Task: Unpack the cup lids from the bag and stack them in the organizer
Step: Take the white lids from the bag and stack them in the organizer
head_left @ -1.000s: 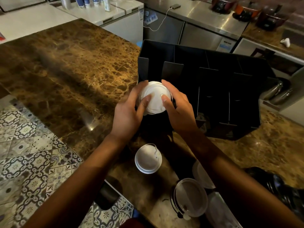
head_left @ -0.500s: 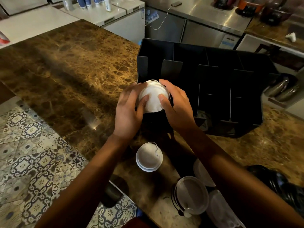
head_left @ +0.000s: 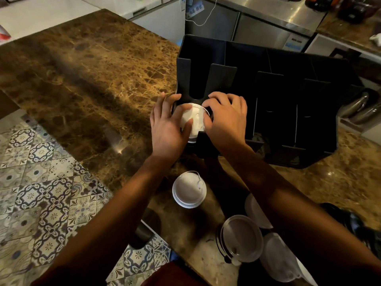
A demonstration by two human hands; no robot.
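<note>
Black plastic organizer (head_left: pixel 268 65) on brown marble counter (head_left: pixel 82 75); small white lid stack (head_left: pixel 189 189) before it; clear lids (head_left: pixel 242 238) right of stack.

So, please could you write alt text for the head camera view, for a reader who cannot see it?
Both hands, left hand and right hand, press a stack of white lids into the leftmost slot of a black organizer on a brown marble counter. Another small stack of white lids and larger clear lids lie nearer the person.

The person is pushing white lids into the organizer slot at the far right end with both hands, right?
Not quite. In the head view both hands, left hand and right hand, put the white lids into the black organizer at its left end slot, not its right.
</note>
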